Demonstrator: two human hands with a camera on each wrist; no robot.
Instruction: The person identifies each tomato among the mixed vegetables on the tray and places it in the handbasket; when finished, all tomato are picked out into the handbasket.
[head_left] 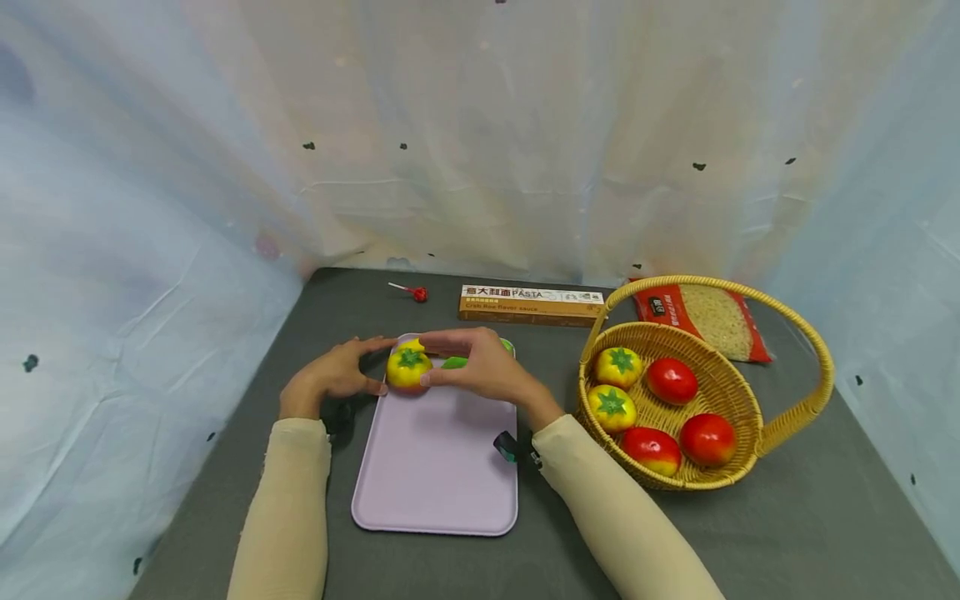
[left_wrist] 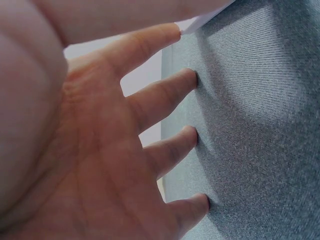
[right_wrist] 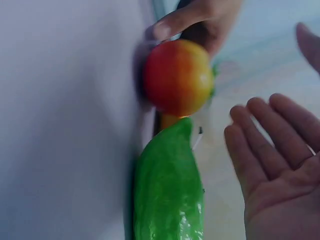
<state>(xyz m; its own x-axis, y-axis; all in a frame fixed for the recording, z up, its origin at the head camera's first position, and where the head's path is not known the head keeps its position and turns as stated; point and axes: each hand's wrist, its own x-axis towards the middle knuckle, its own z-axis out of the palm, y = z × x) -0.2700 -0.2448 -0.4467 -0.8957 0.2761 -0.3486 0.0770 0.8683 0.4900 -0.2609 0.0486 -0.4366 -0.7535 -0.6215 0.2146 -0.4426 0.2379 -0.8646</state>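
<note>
A yellow-and-red toy persimmon with a green calyx sits at the far left corner of a lilac tray. My left hand is just left of it, thumb by the tray's rim; in the left wrist view its spread fingertips touch the grey tablecloth. From the right, my right hand reaches over the tray, thumb tip close beside the persimmon. The right wrist view shows its palm bare and its fingers extended. A glossy green toy vegetable lies on the tray, partly hidden by my right hand in the head view.
To the right stands a wicker basket with a tall handle, holding red and yellow toy fruit. Behind the tray are a pasta box and a red lollipop. A red bag of pasta lies behind the basket.
</note>
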